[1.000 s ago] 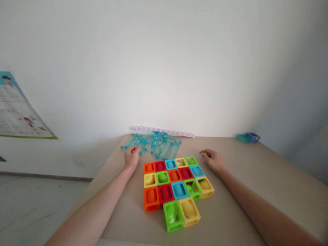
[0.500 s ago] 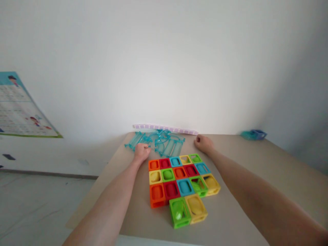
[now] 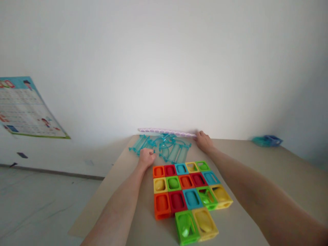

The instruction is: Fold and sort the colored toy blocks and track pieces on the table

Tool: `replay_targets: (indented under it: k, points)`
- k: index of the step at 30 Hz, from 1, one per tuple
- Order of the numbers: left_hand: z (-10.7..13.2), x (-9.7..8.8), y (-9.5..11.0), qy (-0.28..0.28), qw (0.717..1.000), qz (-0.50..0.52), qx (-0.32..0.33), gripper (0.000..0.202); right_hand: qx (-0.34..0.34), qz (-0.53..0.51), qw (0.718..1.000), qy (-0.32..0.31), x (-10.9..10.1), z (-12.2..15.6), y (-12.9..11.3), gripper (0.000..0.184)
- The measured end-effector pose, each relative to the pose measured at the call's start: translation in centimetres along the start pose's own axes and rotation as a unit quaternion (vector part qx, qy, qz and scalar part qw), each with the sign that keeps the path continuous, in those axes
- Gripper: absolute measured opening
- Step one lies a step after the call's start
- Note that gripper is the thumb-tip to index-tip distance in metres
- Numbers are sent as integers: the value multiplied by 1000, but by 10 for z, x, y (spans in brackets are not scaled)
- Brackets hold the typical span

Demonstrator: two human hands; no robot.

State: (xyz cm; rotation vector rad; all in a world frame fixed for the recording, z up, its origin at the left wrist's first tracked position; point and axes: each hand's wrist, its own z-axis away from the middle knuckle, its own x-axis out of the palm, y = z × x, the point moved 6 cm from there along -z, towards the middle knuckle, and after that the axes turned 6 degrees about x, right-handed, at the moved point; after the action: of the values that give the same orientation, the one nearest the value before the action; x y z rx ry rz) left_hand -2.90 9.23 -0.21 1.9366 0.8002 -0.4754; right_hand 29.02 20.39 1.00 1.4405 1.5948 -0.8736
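My right hand (image 3: 204,141) is closed at the right end of a long, thin lavender-and-white strip (image 3: 166,132), its fingers around that end. The strip lies along the back of the table, by the wall. Clear teal plastic frame pieces (image 3: 175,152) lie just in front of it, some curved and some with bars. My left hand (image 3: 147,157) is a closed fist against the left teal piece (image 3: 142,141). A small teal tip shows at its fingers; whatever is inside the fist is hidden. Between my forearms lie colourful hollow cube blocks (image 3: 186,181) in rows.
A green block (image 3: 186,227) and a yellow block (image 3: 205,223) sit together at the front of the rows. Blue and teal plastic pieces (image 3: 268,140) lie at the back right of the table (image 3: 241,160). A poster (image 3: 25,109) hangs on the left wall.
My right hand has gone from a fist beside the strip to a grip on its right end. The strip's visible face has changed. My left hand stays by the teal piece; the view has shifted slightly.
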Motion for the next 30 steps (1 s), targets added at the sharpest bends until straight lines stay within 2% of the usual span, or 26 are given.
replay_targets:
  k: [7, 14, 17, 21, 24, 30]
  points:
    - [3, 0, -3, 20, 999, 44, -1, 48, 51, -15, 998, 21, -7, 26, 27, 28]
    - [13, -16, 5, 64, 992, 105, 2, 33, 62, -50, 996, 30, -19, 48, 32, 27]
    - [16, -18, 13, 51, 991, 123, 21, 31, 63, -66, 995, 29, -19, 49, 34, 25]
    - [19, -10, 23, 5, 990, 136, 48, 33, 68, -87, 993, 42, -20, 48, 38, 24]
    - [19, -4, 27, -15, 988, 142, 57, 36, 71, -103, 990, 70, -25, 49, 42, 22]
    - [20, -4, 29, 20, 985, 163, 47, 42, 80, -143, 971, 172, -43, 55, 46, 22]
